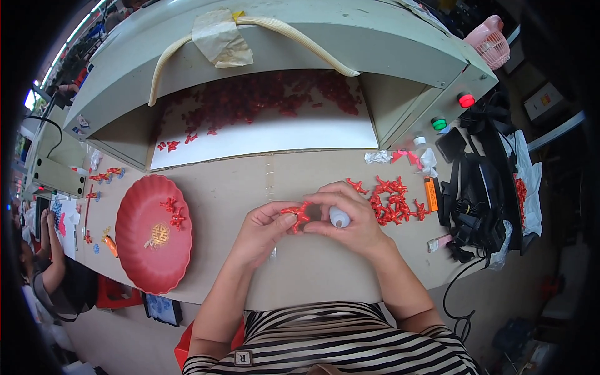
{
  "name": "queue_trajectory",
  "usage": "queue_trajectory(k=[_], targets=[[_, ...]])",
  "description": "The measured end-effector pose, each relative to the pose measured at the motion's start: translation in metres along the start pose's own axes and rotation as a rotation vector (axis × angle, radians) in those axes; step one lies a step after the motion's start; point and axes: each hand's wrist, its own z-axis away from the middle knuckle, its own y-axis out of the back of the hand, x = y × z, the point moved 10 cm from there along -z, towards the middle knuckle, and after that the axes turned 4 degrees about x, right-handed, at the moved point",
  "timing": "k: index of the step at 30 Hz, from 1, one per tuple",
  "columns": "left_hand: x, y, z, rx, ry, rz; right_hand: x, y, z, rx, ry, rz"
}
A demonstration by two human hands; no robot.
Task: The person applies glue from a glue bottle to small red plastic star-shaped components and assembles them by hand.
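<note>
Between my hands, over the middle of the bench, is a small glossy red figurine (pixel 297 214) with stubby limbs. My left hand (pixel 265 230) pinches it from the left with thumb and fingertips. My right hand (pixel 354 220) is wrapped round a small white squeeze bottle (pixel 339 217) with a thin tip, and its fingertips reach the figurine's right side. A cluster of similar red figurines (pixel 394 203) lies just right of my right hand. To the left, a scalloped red dish (pixel 128 250) holds two more figurines near its right side.
A grey cabinet (pixel 400 44) with a white-floored opening full of red pieces spans the bench's back. Black straps and a bag (pixel 478 194) lie at the right, beside an orange box (pixel 431 194). Small figurines (pixel 107 175) stand far left. Another person (pixel 56 269) sits beyond.
</note>
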Motion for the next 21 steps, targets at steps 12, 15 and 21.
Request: queue_trajectory(k=[12, 15, 21], targets=[[-0.0037, -0.0001, 0.0000, 0.007, 0.032, 0.019, -0.0055, 0.0023, 0.0002, 0.045, 0.062, 0.026], [-0.0048, 0.0011, 0.0001, 0.007, 0.040, 0.024, -0.0064, 0.0021, 0.0004, 0.048, 0.072, 0.034], [-0.0043, -0.0001, 0.0009, 0.007, 0.046, 0.021, -0.0099, 0.0024, 0.0013, 0.077, 0.134, 0.058]])
